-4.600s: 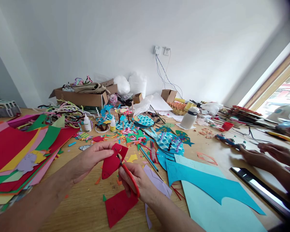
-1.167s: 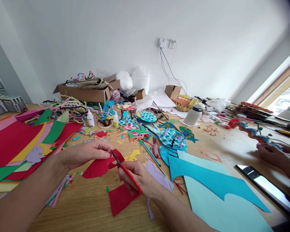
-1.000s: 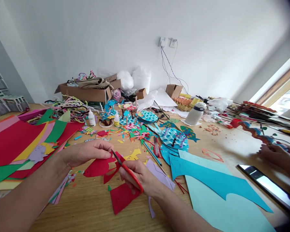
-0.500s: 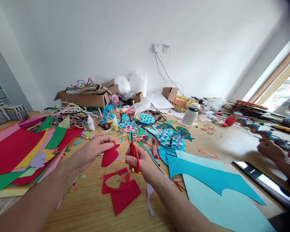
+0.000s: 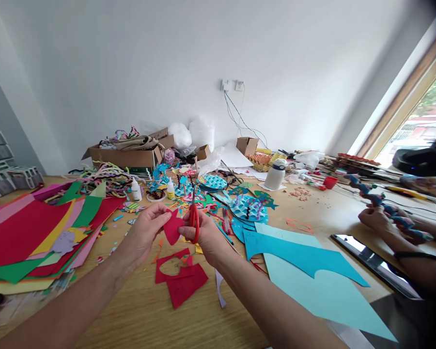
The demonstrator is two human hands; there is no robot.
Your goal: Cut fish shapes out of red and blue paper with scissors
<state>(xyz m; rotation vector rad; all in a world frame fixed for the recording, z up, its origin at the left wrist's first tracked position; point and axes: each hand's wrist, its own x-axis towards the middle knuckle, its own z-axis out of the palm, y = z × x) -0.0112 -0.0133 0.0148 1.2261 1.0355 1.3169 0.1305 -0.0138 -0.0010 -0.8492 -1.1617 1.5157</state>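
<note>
My left hand (image 5: 146,229) pinches a small red paper cutout (image 5: 172,229) held up above the wooden table (image 5: 138,315). My right hand (image 5: 204,235) grips red-handled scissors (image 5: 194,217), blades pointing up, and its fingers also touch the cutout's right edge. Below the hands lies the leftover red paper (image 5: 181,278) with a hole cut out of it.
A stack of coloured paper sheets (image 5: 32,232) lies at the left. Large blue sheets (image 5: 312,276) lie at the right, with blue paper fish (image 5: 249,208) behind them. Glue bottles (image 5: 135,190), a cardboard box (image 5: 125,155) and scraps fill the back. Another person's hands (image 5: 380,220) hold a twisted craft piece at right.
The cutout has come free of the red sheet, and the leftover dropped to the table. Both hands rose and drew together, with the scissors now upright.
</note>
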